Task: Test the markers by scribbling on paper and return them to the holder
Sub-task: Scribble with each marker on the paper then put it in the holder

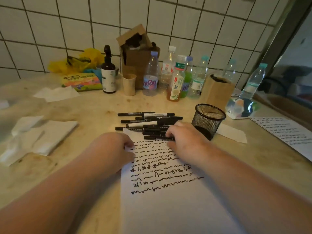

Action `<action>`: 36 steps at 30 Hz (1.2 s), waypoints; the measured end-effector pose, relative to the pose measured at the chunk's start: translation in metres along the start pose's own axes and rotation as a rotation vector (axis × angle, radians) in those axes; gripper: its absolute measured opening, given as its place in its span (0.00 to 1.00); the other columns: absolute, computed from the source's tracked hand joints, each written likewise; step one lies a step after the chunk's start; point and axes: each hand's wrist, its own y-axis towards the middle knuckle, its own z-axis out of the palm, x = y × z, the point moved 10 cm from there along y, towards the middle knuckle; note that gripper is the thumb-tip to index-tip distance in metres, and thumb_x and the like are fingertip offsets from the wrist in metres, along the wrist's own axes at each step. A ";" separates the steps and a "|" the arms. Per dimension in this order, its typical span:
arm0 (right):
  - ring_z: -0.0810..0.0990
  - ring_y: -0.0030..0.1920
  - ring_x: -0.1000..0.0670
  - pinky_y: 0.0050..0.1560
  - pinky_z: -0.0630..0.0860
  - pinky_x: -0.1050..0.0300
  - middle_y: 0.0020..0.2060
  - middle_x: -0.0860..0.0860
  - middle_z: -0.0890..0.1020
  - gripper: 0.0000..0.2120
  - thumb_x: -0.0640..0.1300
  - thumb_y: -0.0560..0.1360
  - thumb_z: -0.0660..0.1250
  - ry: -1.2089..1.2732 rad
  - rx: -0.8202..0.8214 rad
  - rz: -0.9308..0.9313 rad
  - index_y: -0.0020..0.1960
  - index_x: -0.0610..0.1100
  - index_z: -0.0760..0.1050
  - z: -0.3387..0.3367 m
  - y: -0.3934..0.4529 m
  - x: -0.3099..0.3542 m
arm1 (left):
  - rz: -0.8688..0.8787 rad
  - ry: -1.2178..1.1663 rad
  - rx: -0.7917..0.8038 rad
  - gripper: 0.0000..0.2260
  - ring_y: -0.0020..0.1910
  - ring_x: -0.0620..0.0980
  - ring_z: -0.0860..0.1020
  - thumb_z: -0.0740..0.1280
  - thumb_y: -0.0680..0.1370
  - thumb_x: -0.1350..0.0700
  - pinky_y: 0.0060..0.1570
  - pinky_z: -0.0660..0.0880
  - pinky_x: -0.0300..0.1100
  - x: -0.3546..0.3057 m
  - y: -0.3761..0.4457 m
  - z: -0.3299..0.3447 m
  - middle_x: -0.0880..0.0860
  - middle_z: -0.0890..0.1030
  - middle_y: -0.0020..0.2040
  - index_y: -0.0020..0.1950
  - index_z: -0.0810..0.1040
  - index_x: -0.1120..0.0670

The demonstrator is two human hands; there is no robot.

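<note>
A white sheet of paper (168,205) lies in front of me, its upper half covered with rows of black scribbles. Several black markers (148,120) are heaped at its far edge. A black mesh holder (208,119) stands upright to the right of the heap; what it holds is hidden. My left hand (112,149) rests on the paper's left edge, fingers curled against the sheet. My right hand (184,139) lies over the near end of the heap, fingers closed around a black marker (157,137) lying on the paper.
Several plastic bottles (152,75), a brown dropper bottle (108,71), a cup (129,84), and cardboard boxes (217,90) line the tiled wall. Tissues (49,135) lie at left. A second scribbled sheet (287,132) lies far right, a plastic bag (239,107) behind the holder.
</note>
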 end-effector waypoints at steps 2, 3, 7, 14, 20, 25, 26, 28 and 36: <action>0.71 0.58 0.50 0.59 0.72 0.53 0.54 0.54 0.75 0.11 0.49 0.78 0.68 -0.057 0.024 0.007 0.60 0.53 0.76 0.005 0.012 0.002 | 0.017 0.005 0.013 0.15 0.46 0.45 0.74 0.68 0.73 0.45 0.44 0.71 0.37 0.001 -0.001 0.002 0.43 0.77 0.49 0.59 0.78 0.41; 0.72 0.57 0.51 0.58 0.72 0.54 0.53 0.54 0.75 0.09 0.49 0.78 0.68 -0.068 0.044 0.008 0.58 0.53 0.76 0.007 0.016 0.003 | 0.020 0.017 0.011 0.15 0.48 0.45 0.75 0.68 0.73 0.45 0.46 0.72 0.37 0.002 -0.001 0.001 0.43 0.79 0.51 0.59 0.77 0.40; 0.73 0.53 0.52 0.54 0.72 0.55 0.50 0.55 0.75 0.03 0.49 0.78 0.67 -0.116 0.121 -0.025 0.51 0.54 0.75 0.009 0.016 0.007 | -0.003 0.047 0.013 0.15 0.46 0.44 0.74 0.67 0.74 0.44 0.45 0.71 0.37 0.002 0.001 -0.001 0.43 0.80 0.54 0.60 0.77 0.40; 0.78 0.32 0.55 0.31 0.76 0.62 0.35 0.55 0.81 0.05 0.49 0.74 0.70 0.899 0.058 0.119 0.49 0.51 0.83 -0.034 -0.017 0.005 | -0.097 0.093 0.112 0.18 0.55 0.51 0.77 0.66 0.76 0.44 0.56 0.76 0.44 0.001 0.008 -0.002 0.49 0.78 0.62 0.66 0.74 0.42; 0.69 0.23 0.53 0.20 0.67 0.62 0.26 0.48 0.70 0.12 0.53 0.63 0.70 1.394 0.280 0.095 0.36 0.45 0.83 -0.011 -0.037 0.029 | -0.133 0.018 0.094 0.18 0.53 0.51 0.78 0.68 0.75 0.46 0.57 0.76 0.47 0.004 0.015 -0.001 0.49 0.79 0.60 0.65 0.76 0.45; 0.72 0.24 0.49 0.24 0.70 0.58 0.24 0.47 0.73 0.09 0.51 0.67 0.74 1.355 0.425 0.018 0.38 0.44 0.83 0.023 -0.040 0.033 | -0.073 0.018 -0.042 0.16 0.45 0.47 0.73 0.71 0.72 0.45 0.46 0.74 0.42 0.009 0.020 -0.003 0.46 0.75 0.49 0.60 0.78 0.41; 0.74 0.25 0.49 0.25 0.72 0.57 0.25 0.46 0.75 0.09 0.50 0.69 0.75 1.347 0.434 -0.004 0.39 0.44 0.83 0.024 -0.041 0.033 | -0.059 0.033 -0.056 0.16 0.46 0.47 0.72 0.71 0.71 0.44 0.45 0.72 0.41 0.008 0.020 -0.005 0.46 0.74 0.51 0.59 0.77 0.39; 0.75 0.26 0.48 0.26 0.73 0.55 0.26 0.45 0.77 0.10 0.51 0.70 0.73 1.365 0.411 -0.022 0.38 0.44 0.83 0.026 -0.040 0.032 | 0.035 0.030 -0.120 0.13 0.44 0.43 0.73 0.69 0.71 0.41 0.41 0.69 0.37 -0.001 0.013 -0.017 0.42 0.73 0.49 0.56 0.77 0.36; 0.80 0.28 0.47 0.30 0.77 0.55 0.30 0.42 0.82 0.07 0.45 0.72 0.68 1.460 0.283 -0.122 0.40 0.43 0.83 0.016 -0.037 0.034 | 0.439 -0.213 0.125 0.19 0.34 0.39 0.76 0.58 0.65 0.32 0.32 0.72 0.35 -0.055 -0.032 0.000 0.41 0.80 0.35 0.46 0.79 0.41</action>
